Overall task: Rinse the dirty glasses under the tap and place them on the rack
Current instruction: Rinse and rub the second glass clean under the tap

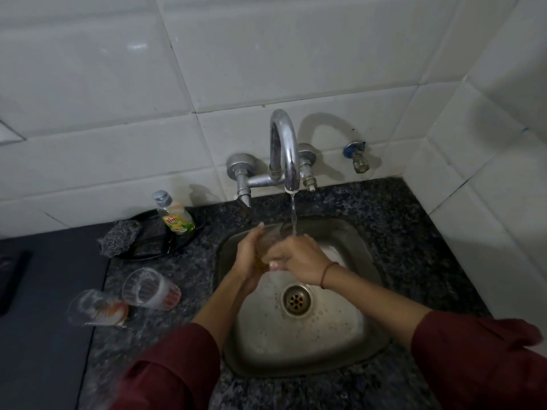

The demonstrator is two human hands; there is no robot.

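Over the steel sink (349, 241) I hold a clear glass (270, 239) under the tap (282, 149), from which a thin stream of water runs onto its rim. My left hand (250, 255) wraps the glass from the left. My right hand (297, 254) grips it from the right, fingers curled round it. Most of the glass is hidden by both hands. Two more glasses stand on the counter at the left: one with reddish marks (149, 288) and one nearer the edge (94, 307).
A dish-soap bottle (174, 216) and a steel scrubber (120, 238) sit on a black dish (148, 253) left of the tap. Speckled granite counter (414, 232) surrounds the sink. A small valve (356, 156) sticks out of the tiled wall. A dark object (11, 279) lies far left.
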